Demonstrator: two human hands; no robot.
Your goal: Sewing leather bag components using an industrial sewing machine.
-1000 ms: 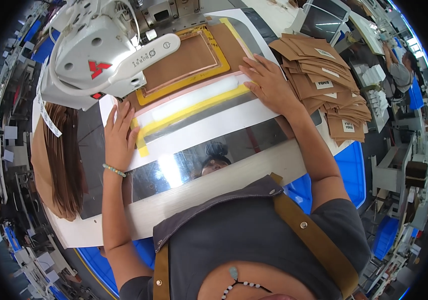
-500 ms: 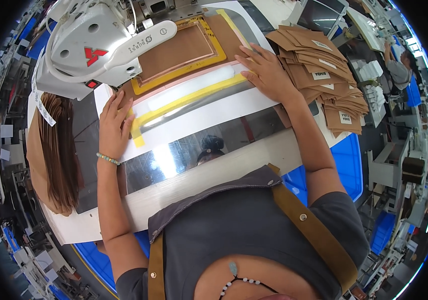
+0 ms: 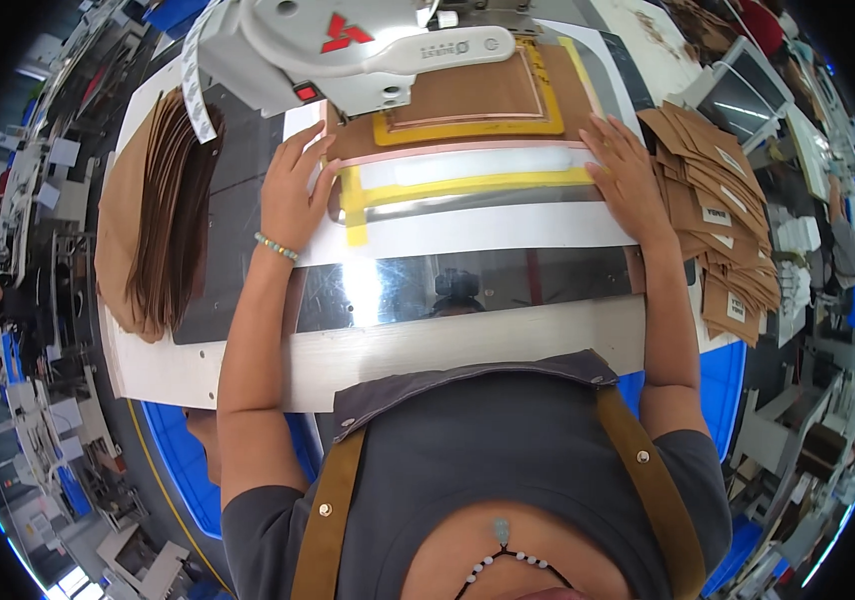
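My left hand lies with outstretched fingers at the left edge of a flat sewing template, fingertips by the corner of its brown sheet. At the opposite edge, my right hand rests with fingers spread on the board's right side. A yellow rectangular frame sits on the brown sheet, partly under the white sewing machine head. Along the near side run a pink strip, a white strip and yellow tape. Neither hand holds anything loose.
A fanned stack of brown pieces stands at the left. More brown pieces with white labels are piled at the right. A shiny metal plate lies nearer me. Blue bins sit below the table edge; a screen stands far right.
The whole view has turned and shifted, so the table now appears more level and farther right. Both hands stay at the template's two sides, with little visible change against it.
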